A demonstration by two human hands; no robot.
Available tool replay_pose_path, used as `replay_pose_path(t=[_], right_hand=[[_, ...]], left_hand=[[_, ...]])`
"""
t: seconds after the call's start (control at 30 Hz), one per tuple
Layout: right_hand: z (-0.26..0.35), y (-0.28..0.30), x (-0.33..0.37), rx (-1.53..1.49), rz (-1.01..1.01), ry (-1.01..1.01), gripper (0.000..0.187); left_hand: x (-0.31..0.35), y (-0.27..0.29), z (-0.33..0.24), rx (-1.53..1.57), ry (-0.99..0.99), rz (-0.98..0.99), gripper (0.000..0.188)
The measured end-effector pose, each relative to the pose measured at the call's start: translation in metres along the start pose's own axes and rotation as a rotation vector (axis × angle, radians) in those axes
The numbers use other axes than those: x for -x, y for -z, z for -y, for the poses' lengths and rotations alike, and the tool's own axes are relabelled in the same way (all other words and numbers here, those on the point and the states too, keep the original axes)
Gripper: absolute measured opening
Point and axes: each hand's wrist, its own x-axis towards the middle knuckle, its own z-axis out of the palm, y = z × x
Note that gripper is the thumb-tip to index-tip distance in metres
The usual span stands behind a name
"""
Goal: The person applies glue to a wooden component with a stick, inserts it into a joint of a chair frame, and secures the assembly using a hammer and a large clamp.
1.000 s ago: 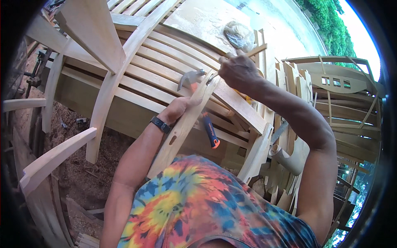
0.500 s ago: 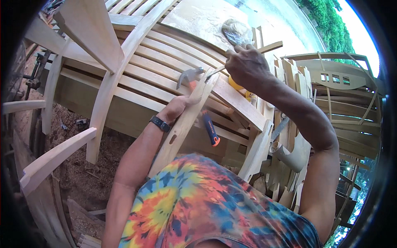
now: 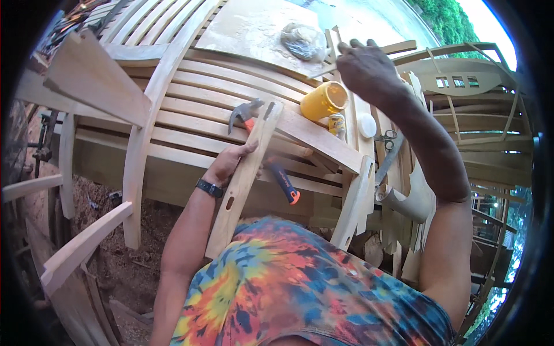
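My left hand (image 3: 231, 162) is closed around a pale wooden piece (image 3: 245, 181) with a slot cut near its lower part and a dark-looking one at its top end. The piece slants up from my shirt. My right hand (image 3: 369, 72) grips a thin wooden stick (image 3: 402, 46), whose narrow end points left, clear of the slotted piece. Just below that hand an open yellow jar (image 3: 323, 101) lies tilted or stands at a slant; I cannot tell which. Behind the slotted piece a claw hammer (image 3: 284, 183) with a dark and orange handle rests across the slats.
A slatted wooden bench (image 3: 225, 86) spreads under the work, bearing a dusty board (image 3: 248, 29) and a plastic bag (image 3: 303, 41). Scissors (image 3: 388, 138), a white round lid (image 3: 366, 125) and a pipe piece (image 3: 404, 205) lie right. Curved wooden legs (image 3: 135, 179) stand left.
My right hand has drawn the stick up and right, away from the slotted piece's top end. The yellow jar now shows fully. My left hand keeps its hold, and the view has shifted slightly.
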Motion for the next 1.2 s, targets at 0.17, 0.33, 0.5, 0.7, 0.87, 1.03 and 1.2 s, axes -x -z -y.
replay_pose_path(t=[0.17,0.33,0.5,0.7,0.87,1.03,1.2], right_hand=[[-0.018,-0.001,0.025,-0.03,0.324,-0.131,0.018],[0.002,-0.066,0.016,-0.03,0.291,-0.156,0.016],[0.001,-0.105,0.016,-0.101,0.368,-0.118,0.016],[-0.051,-0.055,0.059,-0.231,0.222,-0.318,0.018],[-0.077,-0.04,0.082,-0.708,0.344,-0.272,0.027],[-0.006,-0.01,0.074,-1.125,0.294,0.026,0.026],[0.087,0.042,0.037,-0.748,-0.038,0.436,0.035]], left_hand=[[0.026,-0.004,0.018,0.135,-0.03,-0.037,0.059],[0.089,0.007,0.048,0.151,0.147,-0.093,0.056],[0.129,0.007,0.075,-0.278,0.001,-0.213,0.042],[0.134,0.004,0.056,-0.179,0.084,-0.22,0.043],[0.132,0.012,0.056,-0.147,0.123,-0.188,0.043],[0.128,0.015,0.052,-0.234,0.073,-0.118,0.042],[0.126,0.013,0.052,-0.204,0.047,-0.09,0.047]])
